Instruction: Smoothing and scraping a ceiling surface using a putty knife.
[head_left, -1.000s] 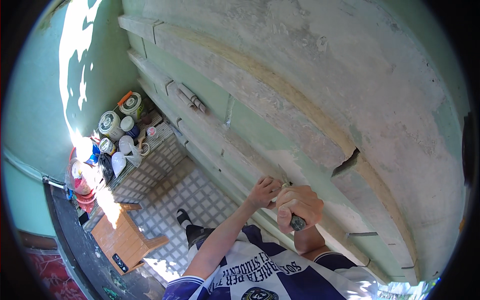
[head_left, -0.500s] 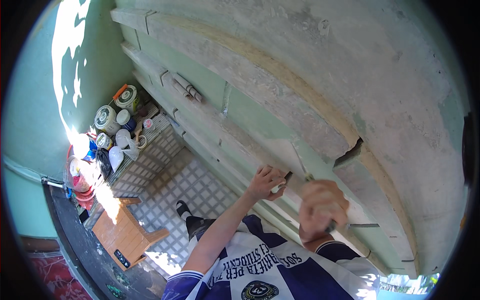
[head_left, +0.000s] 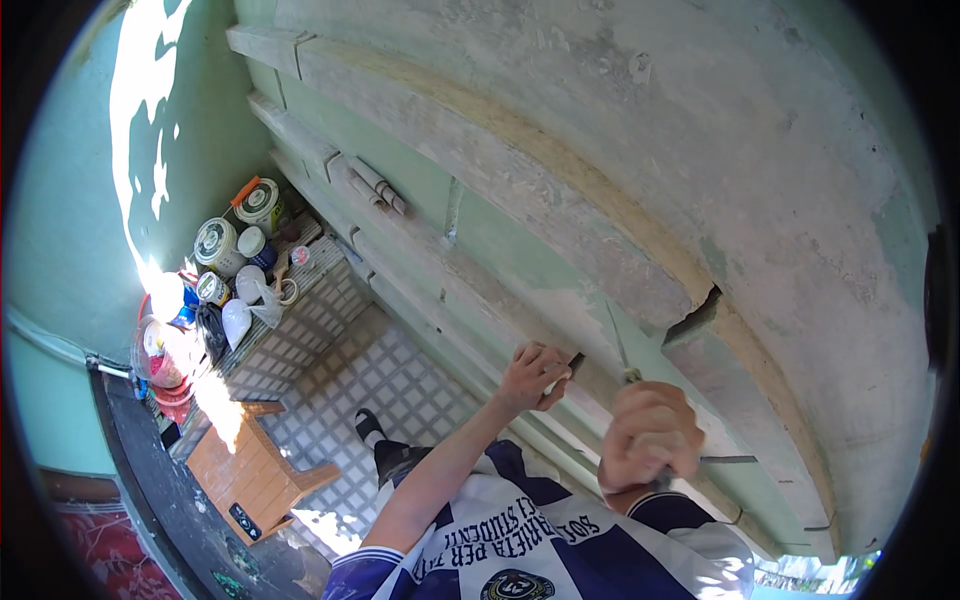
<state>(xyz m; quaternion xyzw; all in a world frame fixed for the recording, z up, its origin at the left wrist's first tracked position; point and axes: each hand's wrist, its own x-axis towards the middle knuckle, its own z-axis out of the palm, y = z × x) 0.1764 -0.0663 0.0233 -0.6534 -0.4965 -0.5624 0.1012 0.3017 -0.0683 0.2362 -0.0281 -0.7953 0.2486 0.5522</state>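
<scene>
Item: thin-bladed scraper (head_left: pixel 622 352), right hand (head_left: pixel 650 435) fisted round its handle, blade now raised onto the green wall ledge (head_left: pixel 560 300) from lower a second ago. Left hand (head_left: pixel 533 375), fingers curled, braces against the ledge just left.

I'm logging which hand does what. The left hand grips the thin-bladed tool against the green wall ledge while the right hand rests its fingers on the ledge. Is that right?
Not quite: the hands are swapped. In the head view the right hand grips the thin-bladed tool, its blade up against the green wall ledge, while the left hand rests its fingers on the ledge.
</scene>
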